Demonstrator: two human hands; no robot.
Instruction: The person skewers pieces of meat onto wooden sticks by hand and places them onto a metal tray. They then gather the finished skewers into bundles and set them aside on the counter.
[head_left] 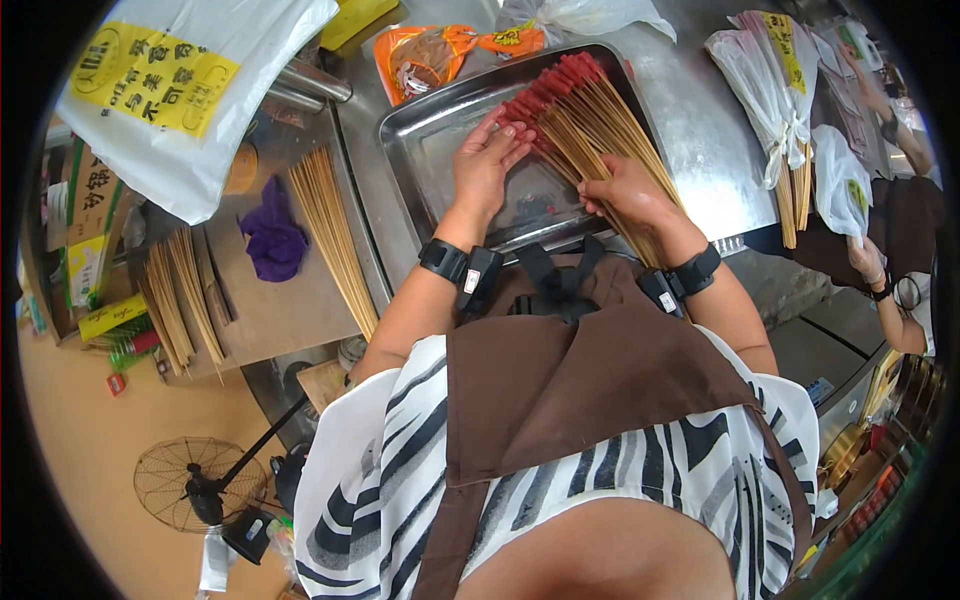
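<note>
Left hand (pixel 488 160): fingers together and stretched forward, palm down, fingertips touching the red meat ends of the skewers (pixel 585 125). Right hand (pixel 625 190): laid over the bare stick ends of the same bundle, fingers curled down on them; whether gripping or only pressing, cannot tell. Skewers fanned between and beyond both hands, lying in the metal tray (pixel 430 135), red tips pointing away. Just beyond the left hand, past the tray rim, an orange packet (pixel 425 55). Well off to the left of the left hand, loose bamboo sticks (pixel 330 230) and a purple cloth (pixel 270 235) on a board. Far right of the right hand, white plastic bags (pixel 770 80) and another person's hand (pixel 865 262).
</note>
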